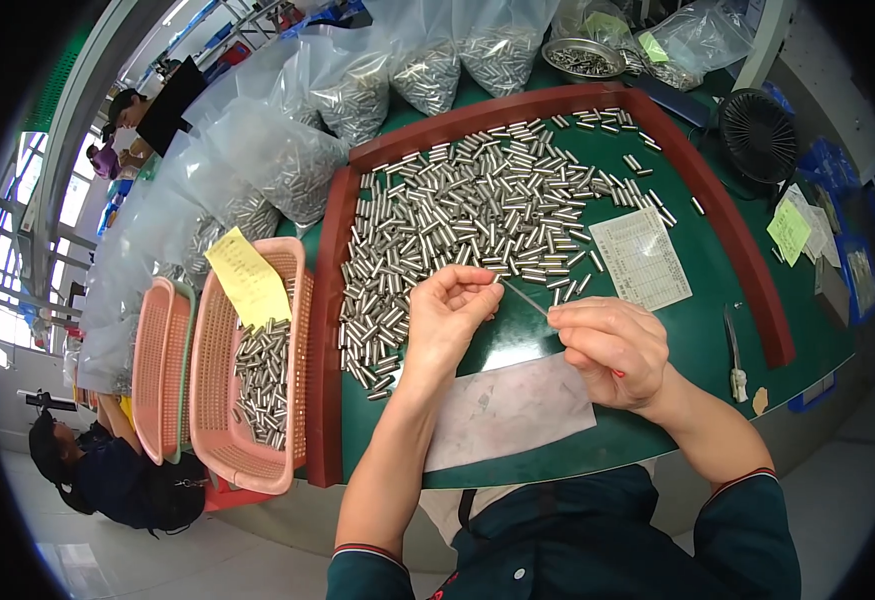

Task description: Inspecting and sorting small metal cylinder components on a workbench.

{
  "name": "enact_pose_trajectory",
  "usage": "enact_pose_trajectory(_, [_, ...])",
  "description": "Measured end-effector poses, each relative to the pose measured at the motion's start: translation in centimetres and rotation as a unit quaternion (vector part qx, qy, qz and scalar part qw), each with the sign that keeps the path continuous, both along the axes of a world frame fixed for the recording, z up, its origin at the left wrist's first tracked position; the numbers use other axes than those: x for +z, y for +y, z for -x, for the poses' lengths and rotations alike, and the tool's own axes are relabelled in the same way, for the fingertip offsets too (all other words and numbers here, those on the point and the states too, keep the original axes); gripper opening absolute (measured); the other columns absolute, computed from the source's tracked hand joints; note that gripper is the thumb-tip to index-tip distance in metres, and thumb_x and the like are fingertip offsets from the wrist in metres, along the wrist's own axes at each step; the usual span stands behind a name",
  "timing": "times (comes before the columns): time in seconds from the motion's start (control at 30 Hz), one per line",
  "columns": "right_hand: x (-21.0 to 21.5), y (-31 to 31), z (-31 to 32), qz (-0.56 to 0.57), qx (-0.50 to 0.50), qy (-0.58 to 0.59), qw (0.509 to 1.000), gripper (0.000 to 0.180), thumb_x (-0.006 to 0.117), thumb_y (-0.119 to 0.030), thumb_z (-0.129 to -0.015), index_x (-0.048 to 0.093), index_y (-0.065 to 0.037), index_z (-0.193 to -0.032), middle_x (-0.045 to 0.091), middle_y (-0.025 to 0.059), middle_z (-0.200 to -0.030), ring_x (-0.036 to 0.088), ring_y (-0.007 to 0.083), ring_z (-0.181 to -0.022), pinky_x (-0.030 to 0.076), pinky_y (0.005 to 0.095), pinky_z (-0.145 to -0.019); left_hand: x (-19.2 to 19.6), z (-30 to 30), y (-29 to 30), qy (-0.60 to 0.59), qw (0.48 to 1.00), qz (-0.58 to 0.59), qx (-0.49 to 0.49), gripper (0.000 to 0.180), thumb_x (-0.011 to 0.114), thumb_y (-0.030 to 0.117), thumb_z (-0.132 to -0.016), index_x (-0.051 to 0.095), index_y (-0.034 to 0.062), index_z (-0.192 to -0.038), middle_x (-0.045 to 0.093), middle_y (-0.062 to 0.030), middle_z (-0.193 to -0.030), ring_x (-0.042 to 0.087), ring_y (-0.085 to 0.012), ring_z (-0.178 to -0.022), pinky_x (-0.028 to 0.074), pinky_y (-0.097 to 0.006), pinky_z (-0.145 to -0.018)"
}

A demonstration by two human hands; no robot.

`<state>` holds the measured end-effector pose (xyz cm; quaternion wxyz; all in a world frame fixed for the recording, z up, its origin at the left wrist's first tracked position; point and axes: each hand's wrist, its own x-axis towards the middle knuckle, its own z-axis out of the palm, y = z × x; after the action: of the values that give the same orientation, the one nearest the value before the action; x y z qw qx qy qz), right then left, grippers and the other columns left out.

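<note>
Over the green table, my left hand (454, 312) is closed in a pinch. A bright end of what looks like a small metal cylinder (498, 280) shows at its fingertips; the rest is hidden. My right hand (612, 350) is closed on a thin straight metal rod (527, 298) that slants up and left, its far tip meeting the left fingertips. Beyond both hands spreads a loose heap of short shiny metal cylinders (467, 205). A pale, smudged sheet (512, 415) lies under and between my forearms.
A dark red wooden border (327, 400) rings the heap. On the left stand pink baskets (297, 300), one holding cylinders and a yellow note. Several filled plastic bags (352, 100) line the back. A printed sheet (642, 260), a black fan (757, 135) and a knife-like tool (734, 355) are rightward.
</note>
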<state>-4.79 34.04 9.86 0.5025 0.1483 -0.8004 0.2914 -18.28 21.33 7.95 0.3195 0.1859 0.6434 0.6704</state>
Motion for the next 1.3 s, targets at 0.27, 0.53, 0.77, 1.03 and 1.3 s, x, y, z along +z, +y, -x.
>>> enact_pose_trajectory(0.27, [0.0, -0.1, 0.1, 0.0, -0.006, -0.012, 1.0, 0.014, 0.066, -0.007, -0.071, 0.055, -0.001, -0.08, 0.061, 0.0109, -0.077, 0.062, 0.0236, -0.065, 0.051, 0.0288, -0.054, 0.3, -0.2, 0.0, 0.001, 1.0, 0.002, -0.001, 0.012, 0.065, 0.001, -0.075, 0.058, -0.0009, -0.085, 0.06, -0.0035, -0.072, 0.056, -0.0081, -0.062, 0.046, -0.019, -0.059])
enact_pose_trajectory(0.53, [-0.2, 0.0, 0.3, -0.009, -0.008, -0.021, 1.0, 0.017, 0.068, -0.007, -0.069, 0.056, -0.002, -0.08, 0.061, 0.0098, -0.077, 0.062, 0.023, -0.065, 0.051, 0.0283, -0.053, 0.1, -0.9, 0.2, 0.063, 0.998, 0.006, 0.016, 0.012, 0.066, -0.002, -0.073, 0.058, -0.001, -0.083, 0.061, -0.0031, -0.073, 0.057, -0.007, -0.064, 0.047, -0.017, -0.06])
enact_pose_trajectory(0.77, [0.5, 0.2, -0.1, -0.034, -0.001, -0.018, 0.999, 0.021, 0.07, -0.013, -0.069, 0.057, -0.003, -0.083, 0.061, 0.0098, -0.078, 0.063, 0.0223, -0.066, 0.051, 0.0278, -0.053, 0.5, -1.5, 0.5, 0.126, 0.991, 0.02, 0.043, 0.01, 0.065, 0.002, -0.075, 0.059, -0.0036, -0.081, 0.061, -0.0039, -0.072, 0.056, -0.0053, -0.062, 0.046, -0.017, -0.057])
enact_pose_trajectory(1.03, [0.5, 0.0, -0.2, -0.009, -0.014, -0.014, 1.0, 0.016, 0.064, -0.009, -0.076, 0.055, 0.001, -0.084, 0.062, 0.0133, -0.08, 0.064, 0.0258, -0.071, 0.053, 0.0305, -0.058, 0.5, -0.5, 0.1, 0.039, 0.998, -0.012, 0.052, 0.012, 0.065, 0.0, -0.074, 0.058, -0.0019, -0.083, 0.061, -0.0048, -0.072, 0.057, -0.0085, -0.061, 0.047, -0.019, -0.058])
enact_pose_trajectory(1.3, [0.2, -0.2, -0.1, -0.008, -0.005, -0.013, 1.0, 0.015, 0.063, -0.007, -0.075, 0.055, 0.001, -0.084, 0.062, 0.014, -0.078, 0.064, 0.0264, -0.07, 0.053, 0.0305, -0.057, 0.2, -0.6, 0.0, 0.039, 0.998, -0.01, 0.038, 0.011, 0.065, -0.001, -0.074, 0.058, -0.0018, -0.083, 0.061, -0.0047, -0.073, 0.057, -0.0085, -0.061, 0.047, -0.019, -0.058])
